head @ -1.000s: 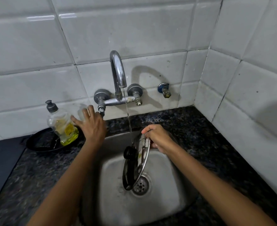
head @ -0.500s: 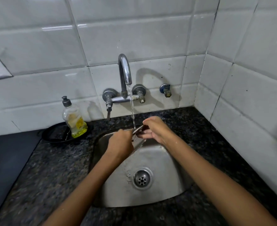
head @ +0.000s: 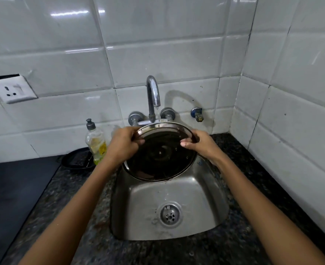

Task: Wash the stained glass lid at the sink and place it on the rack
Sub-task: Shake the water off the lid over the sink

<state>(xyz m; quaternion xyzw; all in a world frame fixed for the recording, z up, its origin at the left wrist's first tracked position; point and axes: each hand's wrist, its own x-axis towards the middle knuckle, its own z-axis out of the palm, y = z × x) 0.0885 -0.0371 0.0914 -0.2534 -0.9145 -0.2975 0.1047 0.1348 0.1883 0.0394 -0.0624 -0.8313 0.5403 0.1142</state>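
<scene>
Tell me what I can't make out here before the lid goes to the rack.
- Rack: nowhere in the head view, so its place is unknown.
- Far face of the glass lid and its knob: turned away from the camera.
- Stains: the dark glass hides whether any remain.
- Fingers of left hand and right hand: curled behind the rim.
- Black pan: partly behind the soap bottle.

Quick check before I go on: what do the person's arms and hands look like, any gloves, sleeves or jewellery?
Both forearms are bare right down to the bottom edge of the view, with no sleeve showing. The left hand and the right hand wear no gloves. No rings, watch or bracelet are visible on the fingers or wrists.
</scene>
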